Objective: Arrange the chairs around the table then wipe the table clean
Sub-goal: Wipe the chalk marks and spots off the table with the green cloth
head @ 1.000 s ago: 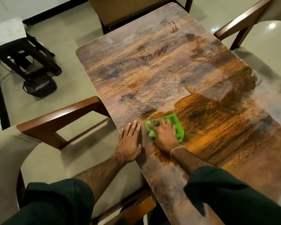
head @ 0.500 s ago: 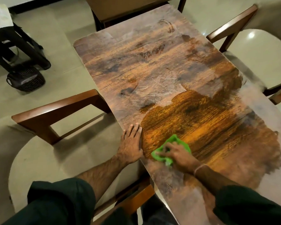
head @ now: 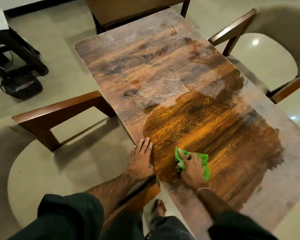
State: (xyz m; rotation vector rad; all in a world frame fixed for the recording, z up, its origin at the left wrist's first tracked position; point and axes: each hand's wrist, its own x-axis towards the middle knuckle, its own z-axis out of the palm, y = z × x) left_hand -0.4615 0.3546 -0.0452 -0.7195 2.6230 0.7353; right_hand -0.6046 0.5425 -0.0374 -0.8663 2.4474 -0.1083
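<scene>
A long wooden table (head: pixel 145 66) runs away from me, dusty grey at the far end and dark and wet-looking in its near middle. My right hand (head: pixel 192 168) presses a green cloth (head: pixel 204 163) flat on the wet patch near the table's left edge. Flat on that same edge, a little to the left, rests my left hand (head: pixel 141 161) with straight fingers. A cream-seated chair with wooden arms (head: pixel 59 116) stands at the left side, another chair (head: pixel 270 54) at the right, and a third chair (head: pixel 128 9) at the far end.
A black stand (head: pixel 12 49) and a small dark fan (head: pixel 21 85) sit on the tiled floor at the far left. My bare foot (head: pixel 158 207) shows on the floor between the left chair and the table.
My right hand has dragged the green cloth back toward me along the table's left side, widening the wet patch. My left hand has stayed on the edge.
</scene>
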